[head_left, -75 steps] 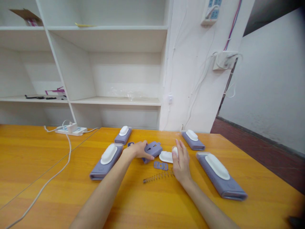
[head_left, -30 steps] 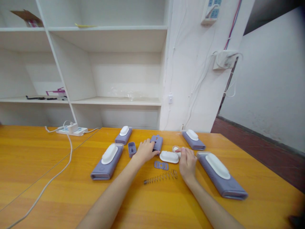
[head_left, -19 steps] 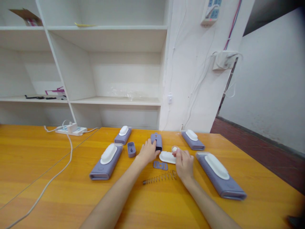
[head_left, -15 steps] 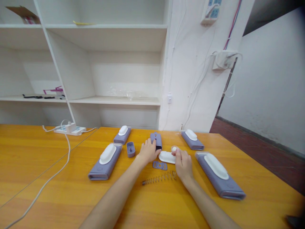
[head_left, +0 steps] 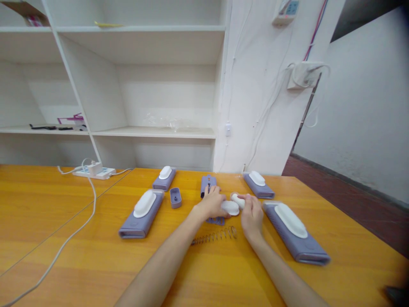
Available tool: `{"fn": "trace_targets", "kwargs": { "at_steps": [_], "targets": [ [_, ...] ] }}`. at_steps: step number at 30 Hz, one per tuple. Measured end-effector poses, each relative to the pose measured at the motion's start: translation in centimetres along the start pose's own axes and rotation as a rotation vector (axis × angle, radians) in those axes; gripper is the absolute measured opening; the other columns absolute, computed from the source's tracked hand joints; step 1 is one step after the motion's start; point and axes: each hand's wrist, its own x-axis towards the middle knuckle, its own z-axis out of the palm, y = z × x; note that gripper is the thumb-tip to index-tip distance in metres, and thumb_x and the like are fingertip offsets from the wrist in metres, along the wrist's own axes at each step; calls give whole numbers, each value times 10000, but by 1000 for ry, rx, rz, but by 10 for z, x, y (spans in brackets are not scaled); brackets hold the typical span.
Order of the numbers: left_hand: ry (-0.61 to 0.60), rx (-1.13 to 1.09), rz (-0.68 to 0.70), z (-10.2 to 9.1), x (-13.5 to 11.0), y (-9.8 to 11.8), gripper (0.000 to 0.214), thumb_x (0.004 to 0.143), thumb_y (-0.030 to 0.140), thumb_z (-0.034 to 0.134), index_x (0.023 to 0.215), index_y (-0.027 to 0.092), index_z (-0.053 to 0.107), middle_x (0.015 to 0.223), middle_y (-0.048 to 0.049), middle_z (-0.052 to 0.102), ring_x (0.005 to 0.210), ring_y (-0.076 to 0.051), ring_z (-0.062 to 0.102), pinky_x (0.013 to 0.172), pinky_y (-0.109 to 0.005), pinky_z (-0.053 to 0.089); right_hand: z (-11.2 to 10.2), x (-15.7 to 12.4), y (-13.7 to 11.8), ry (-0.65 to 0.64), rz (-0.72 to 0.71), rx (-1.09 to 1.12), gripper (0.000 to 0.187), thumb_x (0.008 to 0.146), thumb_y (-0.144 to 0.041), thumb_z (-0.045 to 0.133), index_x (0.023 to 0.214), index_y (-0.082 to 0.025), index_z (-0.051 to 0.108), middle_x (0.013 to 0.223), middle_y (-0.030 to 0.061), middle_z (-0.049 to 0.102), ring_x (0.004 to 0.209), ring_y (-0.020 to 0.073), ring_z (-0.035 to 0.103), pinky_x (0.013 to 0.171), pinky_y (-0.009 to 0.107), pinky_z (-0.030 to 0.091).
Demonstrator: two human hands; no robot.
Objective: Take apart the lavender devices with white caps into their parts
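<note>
My left hand (head_left: pixel 211 204) is closed on a white oval piece (head_left: pixel 230 208), thumb at its near edge and fingers over its left end. My right hand (head_left: pixel 251 213) pinches a smaller white rounded piece (head_left: pixel 238 200) just beyond the oval one. Behind my left hand lies a purple-grey housing (head_left: pixel 208 182) with holes in it, partly covered by the fingers. A flat purple-grey plate with cutouts (head_left: pixel 217 221) shows partly under my left hand. Nearer to me a metal coil spring (head_left: pixel 214 236) lies on its side. To the left sits a small hollow purple-grey cup (head_left: pixel 175 198).
Purple-grey cases topped with white ovals flank the parts: two at left (head_left: pixel 142 215) (head_left: pixel 164 178), two at right (head_left: pixel 295 232) (head_left: pixel 258 184). A white power strip (head_left: pixel 96 171) with a trailing cable (head_left: pixel 73 232) is on the wooden table (head_left: pixel 79 268). White shelves (head_left: pixel 156 133) stand behind.
My left hand has moved right and nearer, off the purple-grey housing and onto the white oval piece. My right hand has shifted slightly right, still holding a white piece.
</note>
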Motion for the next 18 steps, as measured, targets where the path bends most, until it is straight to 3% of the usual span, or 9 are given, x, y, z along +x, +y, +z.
{"fn": "trace_targets", "kwargs": {
  "at_steps": [4, 8, 12, 18],
  "targets": [
    [46, -117, 9, -2, 4, -4, 557, 560, 602, 701, 967, 227, 630, 1087, -66, 539, 1105, -287, 443, 1010, -471, 265, -2, 5, 3, 147, 66, 26, 452, 908, -391, 257, 942, -141, 631, 964, 113, 612, 947, 230, 520, 883, 358, 360],
    [173, -180, -65, -12, 7, -15, 535, 587, 547, 709, 996, 222, 590, 1061, -47, 557, 1037, -251, 480, 906, -384, 374, 0, 6, 8, 187, 152, -41, 434, 879, -391, 287, 1027, -131, 601, 1039, 137, 584, 1020, 251, 487, 922, 381, 331],
    [265, -196, -203, -18, 10, -34, 512, 647, 472, 702, 1081, 237, 563, 1097, -39, 569, 1046, -248, 487, 877, -357, 393, 4, 3, 11, 104, 184, -189, 411, 819, -413, 389, 1073, -158, 589, 1069, 137, 552, 1057, 281, 458, 917, 407, 321],
    [229, -212, -262, -12, 18, -64, 524, 621, 438, 747, 1079, 225, 607, 1066, -54, 610, 1050, -275, 515, 888, -367, 398, 6, 0, 7, -10, 147, -247, 387, 805, -399, 388, 1037, -181, 608, 1056, 121, 534, 1032, 275, 472, 894, 404, 331]
  ]
}}
